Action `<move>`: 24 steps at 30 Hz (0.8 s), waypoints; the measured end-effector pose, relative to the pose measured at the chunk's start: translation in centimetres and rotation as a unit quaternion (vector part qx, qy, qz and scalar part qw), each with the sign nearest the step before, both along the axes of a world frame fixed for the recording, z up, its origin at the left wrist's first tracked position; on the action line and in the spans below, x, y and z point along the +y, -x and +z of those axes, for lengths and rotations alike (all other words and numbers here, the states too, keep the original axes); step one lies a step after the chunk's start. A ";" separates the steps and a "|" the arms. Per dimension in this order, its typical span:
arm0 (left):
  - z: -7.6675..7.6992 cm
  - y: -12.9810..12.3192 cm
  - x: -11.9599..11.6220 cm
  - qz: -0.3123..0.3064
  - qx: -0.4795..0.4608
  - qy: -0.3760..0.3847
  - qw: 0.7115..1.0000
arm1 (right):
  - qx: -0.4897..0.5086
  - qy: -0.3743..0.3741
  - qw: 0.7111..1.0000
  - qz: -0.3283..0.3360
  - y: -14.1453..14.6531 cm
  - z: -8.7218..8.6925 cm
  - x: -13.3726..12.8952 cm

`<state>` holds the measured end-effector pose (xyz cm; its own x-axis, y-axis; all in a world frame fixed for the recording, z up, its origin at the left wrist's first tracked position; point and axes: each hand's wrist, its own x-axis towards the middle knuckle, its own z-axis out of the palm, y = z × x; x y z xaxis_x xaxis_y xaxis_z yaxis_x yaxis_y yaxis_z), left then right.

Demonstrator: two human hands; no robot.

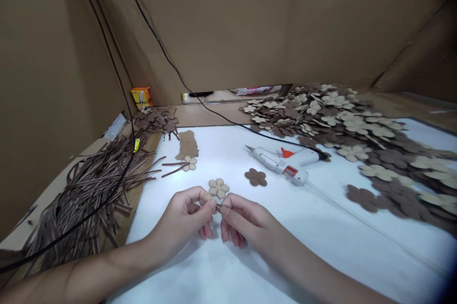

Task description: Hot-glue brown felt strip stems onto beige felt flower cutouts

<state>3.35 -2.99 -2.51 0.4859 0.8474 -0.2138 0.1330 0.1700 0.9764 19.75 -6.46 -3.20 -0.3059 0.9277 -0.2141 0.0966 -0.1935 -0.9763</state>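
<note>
Between them, my left hand (194,211) and my right hand (244,220) pinch a thin brown strip (218,208) at the fingertips; most of it is hidden by the fingers. Just beyond the fingertips a beige felt flower (218,188) lies flat on the white board (228,151). A brown felt flower (255,177) rests to its right. Farther left is a beige flower with strips (190,163) trailing from it, beside a torn piece of cardboard (187,145). A white glue gun (278,163) lies on its side at the right, its nozzle toward the left.
A large heap of brown and beige flowers (339,118) covers the back right. Many striped strips (96,189) are piled at the left, with brown flowers (155,120) behind them. An orange box (141,97) stands by the cardboard wall (228,32). A black cable (160,46) crosses above.
</note>
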 end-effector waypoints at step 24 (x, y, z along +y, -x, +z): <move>0.0 -0.4 0.0 0.044 -0.004 0.026 0.999 | -0.243 -0.224 0.944 -0.021 -0.5 0.5 -0.2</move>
<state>3.71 -3.01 -2.52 0.4125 0.8746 -0.2547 0.1075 0.2309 0.9670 20.23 -6.68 -2.69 -0.2343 0.9674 0.0964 0.5558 0.2146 -0.8032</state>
